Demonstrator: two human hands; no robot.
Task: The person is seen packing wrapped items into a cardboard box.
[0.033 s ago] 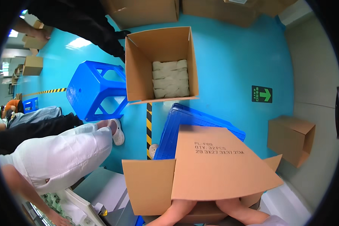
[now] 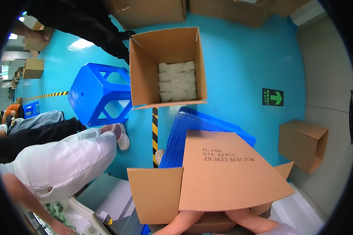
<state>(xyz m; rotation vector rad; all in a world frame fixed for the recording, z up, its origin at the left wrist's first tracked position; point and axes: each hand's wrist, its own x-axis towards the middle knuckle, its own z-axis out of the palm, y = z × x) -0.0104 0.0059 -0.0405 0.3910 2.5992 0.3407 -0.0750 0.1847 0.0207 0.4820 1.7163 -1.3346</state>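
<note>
I am reaching both forearms up from the lower edge and under the raised flaps of a cardboard box right in front of me. My left forearm and my right forearm are showing, bare, but both hands are lying hidden beneath the big printed flap, so I cannot tell whether they are open, closed or gripping anything. The box is sitting low in the middle of my view, one flap spreading wide over my wrists, another standing to its left and a smaller one poking out on the right.

Just beyond the box a blue plastic crate is lying on the turquoise floor, partly covered by the flap. Beside it a strip of black-and-yellow tape is running along the floor toward a second open carton, which is holding white wrapped bundles stacked against its far side. Left of that carton a blue plastic stool is standing. A green arrow sign is sticking to the floor on the right, and a smaller empty carton is lying on its side near it.

To my left a person in white trousers and a white shoe is sitting close by, and another person in dark clothes is standing further off.
</note>
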